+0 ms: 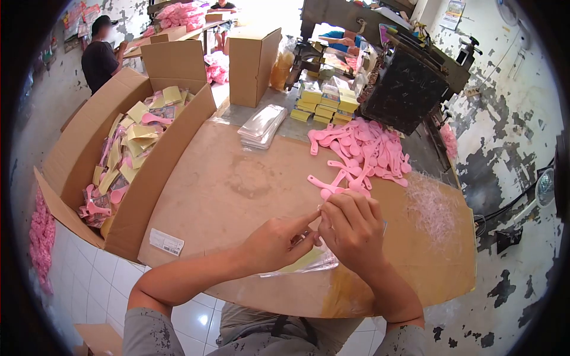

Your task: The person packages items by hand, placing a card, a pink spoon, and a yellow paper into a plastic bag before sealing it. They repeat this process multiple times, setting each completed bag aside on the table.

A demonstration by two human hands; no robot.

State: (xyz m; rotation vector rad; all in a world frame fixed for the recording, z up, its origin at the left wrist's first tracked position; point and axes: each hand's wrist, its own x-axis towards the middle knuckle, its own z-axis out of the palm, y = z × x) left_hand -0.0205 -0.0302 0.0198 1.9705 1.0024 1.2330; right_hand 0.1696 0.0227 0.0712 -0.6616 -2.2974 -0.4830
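Close to the table's front edge, a clear plastic bag [323,261] with a pale yellow card [301,260] inside lies beneath both hands. My left hand [282,240] is closed, its thumb and fingers pinching at the bag's upper part. My right hand [353,228] is also closed, with bent fingertips meeting my left index finger. A tiny whitish bit shows between the fingertips, too small to name. Just beyond my right hand, pink plastic measuring spoons [362,148] are heaped on the cardboard-covered table [208,178].
At left stands a long open carton [160,160] of packed bags with spoons and yellow cards. Clear bags [261,126] and yellow card stacks [323,101] lie farther back. Thin clear strips [432,207] are piled at right. A black machine [404,83] stands behind; a person [101,56] stands far left.
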